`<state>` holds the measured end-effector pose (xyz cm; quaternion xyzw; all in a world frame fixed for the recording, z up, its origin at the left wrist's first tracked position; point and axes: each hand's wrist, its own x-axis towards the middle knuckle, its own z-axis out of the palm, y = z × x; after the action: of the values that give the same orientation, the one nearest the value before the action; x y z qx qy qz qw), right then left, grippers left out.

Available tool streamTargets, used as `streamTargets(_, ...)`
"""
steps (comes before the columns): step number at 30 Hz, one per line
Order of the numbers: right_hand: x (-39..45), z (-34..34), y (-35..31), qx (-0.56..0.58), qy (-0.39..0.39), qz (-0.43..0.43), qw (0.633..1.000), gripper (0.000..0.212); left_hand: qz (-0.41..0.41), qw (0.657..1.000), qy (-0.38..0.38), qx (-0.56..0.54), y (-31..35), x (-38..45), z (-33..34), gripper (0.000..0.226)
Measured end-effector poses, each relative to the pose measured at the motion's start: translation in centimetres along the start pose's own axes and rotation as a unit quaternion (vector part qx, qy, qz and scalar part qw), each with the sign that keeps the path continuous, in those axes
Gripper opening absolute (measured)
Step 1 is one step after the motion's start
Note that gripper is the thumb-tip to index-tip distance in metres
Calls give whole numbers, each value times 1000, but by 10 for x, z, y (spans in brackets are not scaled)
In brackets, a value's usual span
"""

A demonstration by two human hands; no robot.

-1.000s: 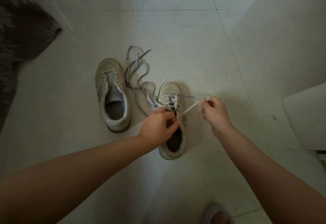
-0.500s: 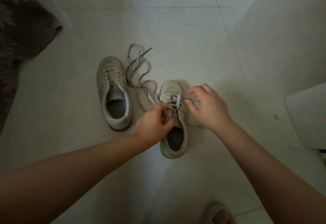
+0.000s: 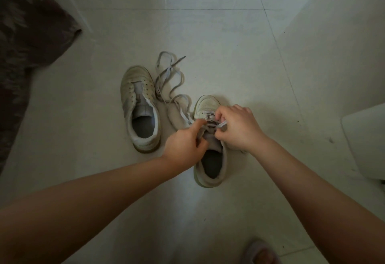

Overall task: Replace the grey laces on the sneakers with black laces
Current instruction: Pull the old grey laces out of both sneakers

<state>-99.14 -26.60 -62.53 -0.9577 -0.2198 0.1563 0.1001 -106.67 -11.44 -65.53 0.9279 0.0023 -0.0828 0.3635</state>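
Left hand [image 3: 184, 145] grips the tongue area of the right-side sneaker [image 3: 210, 138]; right hand [image 3: 237, 127] pinches its grey lace [image 3: 221, 124] at the eyelets. On the tiled floor [image 3: 229, 45], left to right: unlaced sneaker [image 3: 139, 105], removed grey lace [image 3: 170, 80], sneaker in work.

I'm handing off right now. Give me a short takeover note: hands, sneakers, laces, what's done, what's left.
Left hand: steadies the right sneaker at its tongue; exact grip unclear.
Right hand: pinches the grey lace at that sneaker's eyelets.
Left sneaker: unlaced; loose grey lace lies on the floor beside it.
Done: one sneaker stripped.
Left: finish unlacing the right sneaker, then lace both black. No black laces in view.
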Motion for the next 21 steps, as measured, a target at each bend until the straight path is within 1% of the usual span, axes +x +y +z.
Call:
streamTargets(6, -7, 3, 6, 27, 14, -24, 999, 21, 18, 1000, -1, -15, -4, -1, -1, 42)
streamTargets(10, -7, 9, 3, 9, 10, -43, 999, 22, 40, 999, -5, 5, -2, 0, -4, 32)
streamTargets(12, -8, 10, 2, -13, 30, -41, 999, 19, 50, 998, -12, 22, -1, 0, -6, 29)
streamTargets(15, -12, 9, 2, -46, 85, -45, 994, 10, 52, 998, -23, 24, 0, 1, -6, 25)
streamTargets(17, -15, 10, -2, -89, 95, -61, 990, 8, 47, 998, -30, 15, -1, 2, -4, 24)
streamTargets(19, -17, 16, -6, -119, 103, -75, 985, 15, 40, 999, -31, 9, -1, 3, -3, 24)
streamTargets(21, -18, 20, -12, -134, 115, -52, 983, 23, 35, 999, -33, 6, 0, 3, -2, 26)
